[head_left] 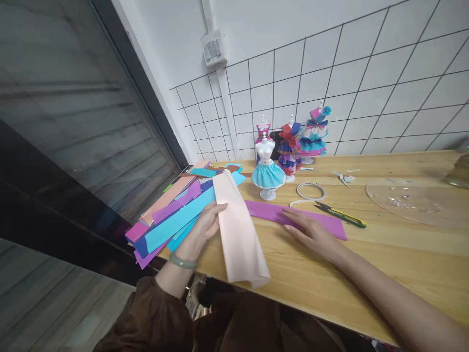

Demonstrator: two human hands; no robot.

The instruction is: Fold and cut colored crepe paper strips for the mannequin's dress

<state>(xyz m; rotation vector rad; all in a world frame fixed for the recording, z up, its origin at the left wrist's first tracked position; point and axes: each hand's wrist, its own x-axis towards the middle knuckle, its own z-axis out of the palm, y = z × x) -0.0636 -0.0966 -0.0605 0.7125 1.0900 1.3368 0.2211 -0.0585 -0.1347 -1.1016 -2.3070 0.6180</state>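
My left hand point(209, 221) is closed on the edge of a pale pink strip of crepe paper point(240, 234), thumb on top. The strip hangs tilted in front of me, its lower end over the table's front edge. My right hand point(306, 230) lies with its fingers stretched out on a purple strip point(331, 225), which rests flat on the table. Behind them stands a small white mannequin point(265, 149) wearing a turquoise gathered skirt point(268, 175). Left of my left hand is a pile of coloured strips, with a light blue strip point(176, 220) on top.
Several dressed mannequins point(290, 146) stand against the wall grid point(359, 98). Right of the skirt lie a coil of white cord point(310, 191) and yellow-green thread snips point(344, 215). A clear round mat point(414, 203) holds small beads, with a glass jar point(458, 168) beyond.
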